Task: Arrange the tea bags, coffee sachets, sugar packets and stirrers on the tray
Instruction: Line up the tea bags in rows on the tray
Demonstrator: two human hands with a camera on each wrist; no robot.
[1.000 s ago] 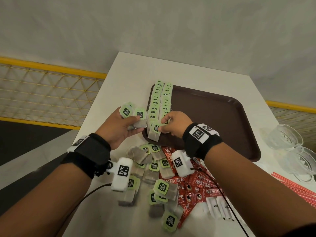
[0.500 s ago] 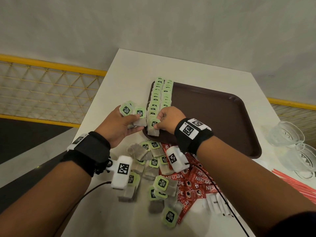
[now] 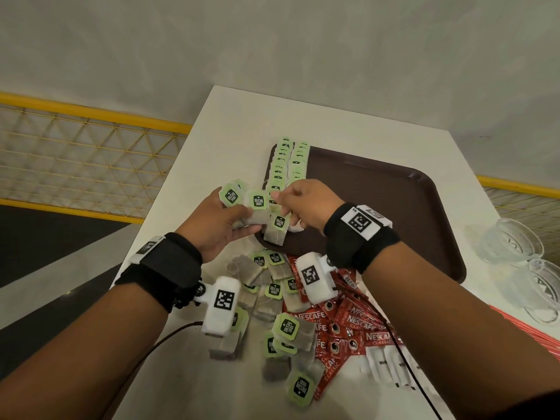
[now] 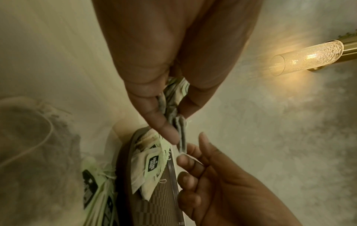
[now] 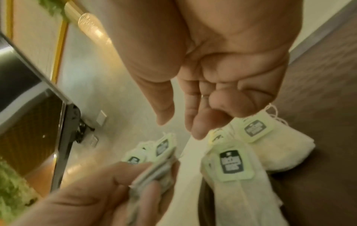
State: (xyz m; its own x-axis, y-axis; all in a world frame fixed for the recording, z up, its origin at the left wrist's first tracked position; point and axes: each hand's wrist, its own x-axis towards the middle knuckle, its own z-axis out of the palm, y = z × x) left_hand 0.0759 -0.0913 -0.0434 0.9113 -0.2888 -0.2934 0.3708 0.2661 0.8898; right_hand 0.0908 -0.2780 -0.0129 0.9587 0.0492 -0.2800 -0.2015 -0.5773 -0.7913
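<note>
White tabletop (image 3: 230, 122) runs up to a pale wall, with a yellow mesh railing (image 3: 85, 165) off its far-left side, and the brown tray (image 3: 394, 207) is the landmark for everything else. Two overlapping rows of green-tagged tea bags (image 3: 289, 165) lie along the tray's left edge. Over the tray's near-left corner the left hand (image 3: 216, 225) grips a small stack of tea bags (image 3: 254, 218) between thumb and curled fingers, their green tags fanned above it; the left wrist view shows the bags pinched edge-on (image 4: 180, 134). The right hand (image 3: 306, 204) sits just beside it, above the near end of the rows; in the right wrist view its thumb and fingers (image 5: 197, 126) are loosely bent and parted, closing on nothing, with the fingertips close to the held stack. One tea bag (image 3: 277, 230) lies at the tray's near-left rim, just under the hands. Nearer the person than the tray, loose tea bags (image 3: 285, 331) are heaped on the table, touching a pile of red Nescafe sachets (image 3: 348, 325), with white sugar packets (image 3: 385, 365) beside those. Right of the tray stand clear glass cups (image 3: 515, 247), and red stirrers (image 3: 542, 334) lie near them.
</note>
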